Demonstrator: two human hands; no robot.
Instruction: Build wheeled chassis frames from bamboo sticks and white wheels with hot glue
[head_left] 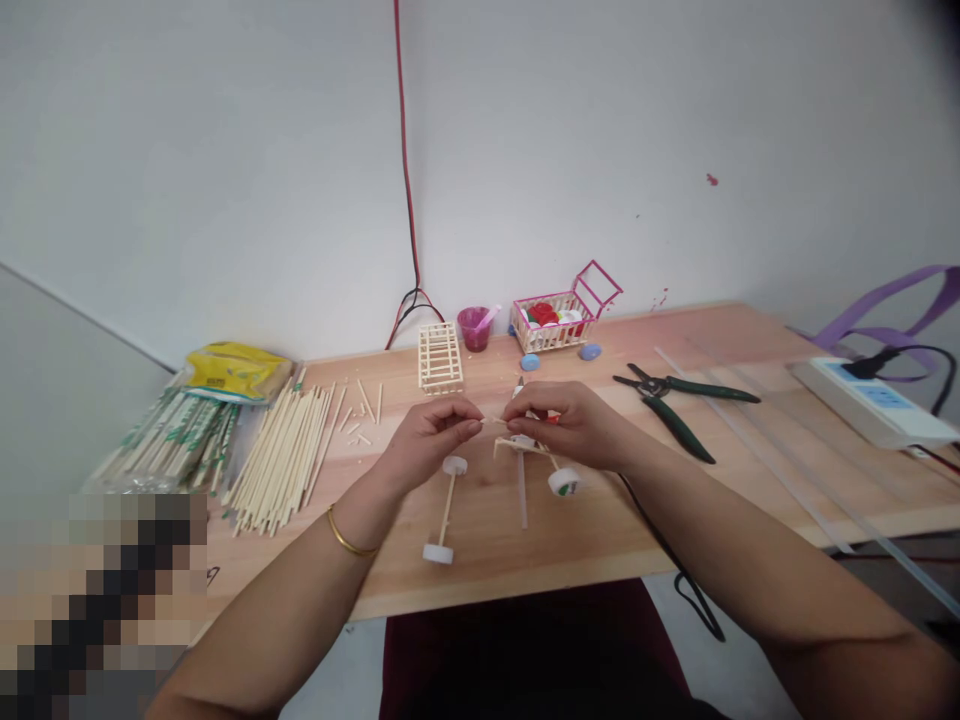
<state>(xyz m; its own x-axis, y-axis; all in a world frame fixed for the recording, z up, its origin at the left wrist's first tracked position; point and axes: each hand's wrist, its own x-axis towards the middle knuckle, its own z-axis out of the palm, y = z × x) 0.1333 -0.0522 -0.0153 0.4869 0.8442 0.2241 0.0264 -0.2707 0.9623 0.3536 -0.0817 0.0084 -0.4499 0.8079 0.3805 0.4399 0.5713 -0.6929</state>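
Observation:
My left hand (433, 432) and my right hand (566, 425) meet over the middle of the table, fingertips pinched. Between them is a short pale piece of stick (492, 420), with both hands gripping its ends. Under my right hand lies a wooden stick axle with a white bottle cap (564, 482) on it; part of it is covered by the hand. Below my left hand rests another stick axle (448, 510) with a white cap at each end. A clear glue stick (523, 490) points towards me, its far end among partly hidden white and orange parts beneath my right hand.
Wooden sticks (281, 460) and a yellow packet (236, 370) lie left. Behind stand a stick frame (440, 358), a purple cup (474, 330) and a pink-edged model cart (555, 325). Green-handled pruning shears (667, 395) and a power strip (874, 400) are right.

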